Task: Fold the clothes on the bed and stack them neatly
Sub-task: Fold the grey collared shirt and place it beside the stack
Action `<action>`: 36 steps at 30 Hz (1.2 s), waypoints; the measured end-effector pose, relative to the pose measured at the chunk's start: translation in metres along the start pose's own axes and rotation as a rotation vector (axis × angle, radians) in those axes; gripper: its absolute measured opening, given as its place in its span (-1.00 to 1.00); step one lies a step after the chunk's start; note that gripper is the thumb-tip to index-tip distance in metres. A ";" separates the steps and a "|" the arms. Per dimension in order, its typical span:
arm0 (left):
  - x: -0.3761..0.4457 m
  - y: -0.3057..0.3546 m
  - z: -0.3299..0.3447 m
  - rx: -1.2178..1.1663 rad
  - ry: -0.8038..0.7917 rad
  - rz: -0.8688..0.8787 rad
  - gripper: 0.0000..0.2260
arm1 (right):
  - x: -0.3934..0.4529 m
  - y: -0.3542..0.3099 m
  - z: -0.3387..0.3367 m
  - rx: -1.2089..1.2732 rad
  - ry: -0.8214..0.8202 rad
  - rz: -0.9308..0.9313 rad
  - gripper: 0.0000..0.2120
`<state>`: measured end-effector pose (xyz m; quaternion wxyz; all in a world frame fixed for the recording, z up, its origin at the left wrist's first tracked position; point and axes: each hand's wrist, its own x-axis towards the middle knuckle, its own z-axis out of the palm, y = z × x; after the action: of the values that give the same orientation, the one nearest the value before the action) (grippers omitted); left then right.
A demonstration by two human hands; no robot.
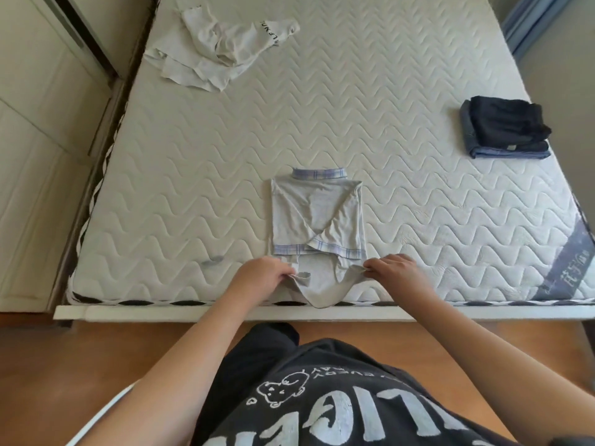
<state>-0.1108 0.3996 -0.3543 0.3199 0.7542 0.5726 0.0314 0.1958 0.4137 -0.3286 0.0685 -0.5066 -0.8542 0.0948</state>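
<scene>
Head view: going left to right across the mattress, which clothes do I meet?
Crumpled white garment at the far left, then the grey shirt being folded near the front edge, then the folded dark stack on the right.

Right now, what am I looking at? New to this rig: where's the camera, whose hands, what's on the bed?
There is no robot. One wide-angle camera sits on a person's head and looks down at their bare hands. The left hand and right hand each pinch a near corner of a grey shirt with plaid trim, its sleeves folded in, lying on the mattress. An unfolded pale garment lies at the far left. A folded dark stack sits at the right.
</scene>
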 end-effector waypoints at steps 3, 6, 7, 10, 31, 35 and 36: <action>0.032 -0.012 -0.026 0.038 -0.144 0.029 -0.73 | 0.028 0.008 -0.013 -0.013 -0.055 -0.013 -0.84; 0.059 -0.024 -0.048 0.020 -0.200 0.036 -0.75 | 0.056 0.014 -0.020 0.004 -0.065 0.028 -0.86; 0.067 -0.028 -0.055 0.009 -0.207 0.033 -0.77 | 0.064 0.016 -0.021 0.022 -0.064 0.053 -0.87; 0.089 -0.036 -0.072 -0.017 -0.210 0.016 -0.79 | 0.084 0.023 -0.023 0.069 -0.072 0.143 -0.92; 0.322 -0.117 -0.040 -0.064 -0.024 -0.104 -0.77 | 0.269 0.194 0.117 0.354 -0.298 0.263 -0.85; 0.358 -0.150 -0.018 -0.074 -0.031 -0.120 -0.72 | 0.294 0.222 0.154 0.370 -0.211 0.271 -0.86; 0.367 -0.158 -0.013 -0.074 -0.029 -0.136 -0.72 | 0.300 0.228 0.163 0.372 -0.200 0.267 -0.86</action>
<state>-0.1238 0.7518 -0.5432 0.3574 0.7016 0.6161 0.0198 0.2123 0.7687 -0.5337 0.0624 -0.5818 -0.7501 0.3083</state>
